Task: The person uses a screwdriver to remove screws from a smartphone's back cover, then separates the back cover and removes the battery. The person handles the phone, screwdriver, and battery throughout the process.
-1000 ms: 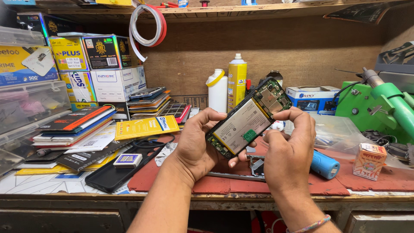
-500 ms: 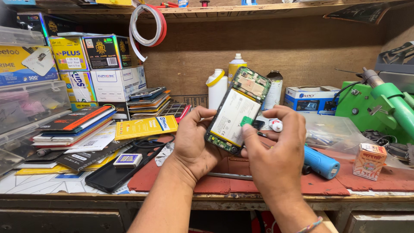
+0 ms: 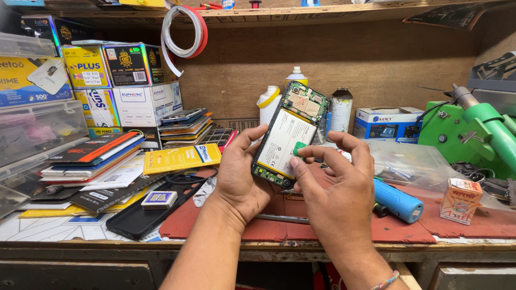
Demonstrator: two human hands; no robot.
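An opened phone [image 3: 289, 137] with its back cover off shows a white battery and green circuit boards. It is tilted upright above a red mat [image 3: 408, 225]. My left hand [image 3: 240, 173] grips its lower left edge from behind. My right hand [image 3: 336, 189] is at the phone's right side, thumb and forefinger pinching a small green tab on the battery.
A blue cylindrical tool [image 3: 398, 200] lies right of my hands, a small orange box [image 3: 460, 200] beyond it. A green machine [image 3: 473, 134] stands at the far right. Bottles [image 3: 269, 104] stand behind the phone. Stacked boxes [image 3: 123, 80] and a black phone case [image 3: 145, 215] fill the left.
The phone has swung from a flat diagonal to nearly upright. My right hand has shifted from cradling its lower end to pinching the green tab on the battery.
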